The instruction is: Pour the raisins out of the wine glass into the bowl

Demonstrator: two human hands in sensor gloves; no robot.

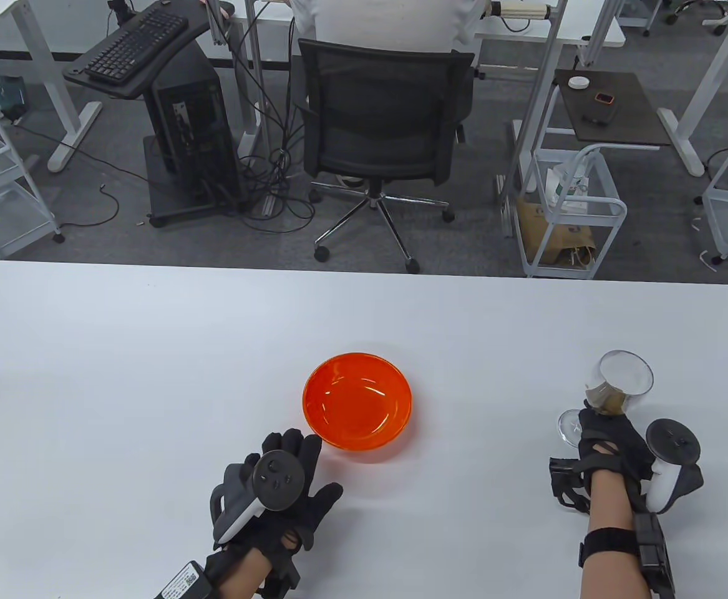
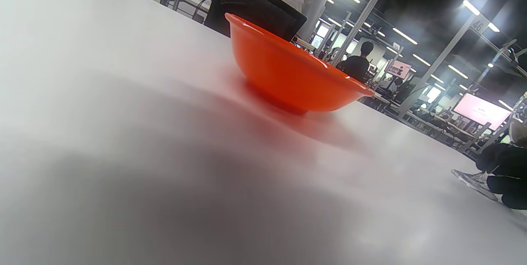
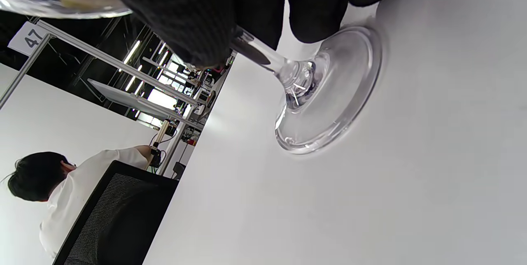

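An orange bowl [image 1: 357, 405] stands empty at the middle of the white table [image 1: 120, 374]; it also shows in the left wrist view [image 2: 288, 75]. My left hand [image 1: 310, 465] rests flat on the table, fingers spread, fingertips just short of the bowl's near left rim. A clear wine glass [image 1: 624, 375] holds brown raisins [image 1: 607, 399] at the right. My right hand [image 1: 604, 433] grips its stem [image 3: 263, 57]. The glass foot [image 3: 329, 92] is at the table surface; I cannot tell whether it lies flat.
The table's far edge [image 1: 364, 274] runs behind the bowl. Beyond it are an office chair [image 1: 382, 131], a computer stand [image 1: 183, 125] and a white cart [image 1: 569, 212]. White table surface lies between the bowl and the glass.
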